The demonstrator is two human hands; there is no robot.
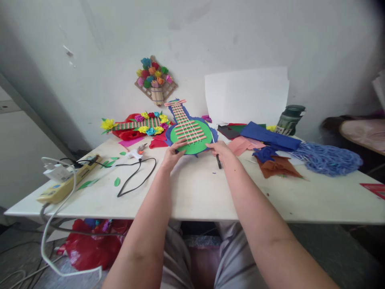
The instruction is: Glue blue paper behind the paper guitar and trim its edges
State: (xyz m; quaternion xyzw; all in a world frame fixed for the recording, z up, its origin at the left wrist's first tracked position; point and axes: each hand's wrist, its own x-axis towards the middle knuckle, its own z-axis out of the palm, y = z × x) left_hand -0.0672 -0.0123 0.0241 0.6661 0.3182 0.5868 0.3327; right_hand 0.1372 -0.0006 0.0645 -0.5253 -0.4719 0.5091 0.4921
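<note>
A paper craft guitar (192,149) with a green round body, ragged blue crepe edging, pink bars and pale strings is tilted up above the table, its neck pointing away. My left hand (173,155) grips the lower left rim of its body, thumb and fingers closed on the edge. At the lower right rim is my right hand (221,150), closed around scissors (219,162). Their dark handle hangs below the hand, and a thin blade shows above it, beside the blue edging. My right fingertips touch the green body.
A glue gun (135,153) with its cord lies left, near a power strip (64,182). Behind it rests a flower-trimmed red guitar (136,124). On the right are crepe paper (267,136), a green-lidded jar (290,120) and blue shredded strands (329,159).
</note>
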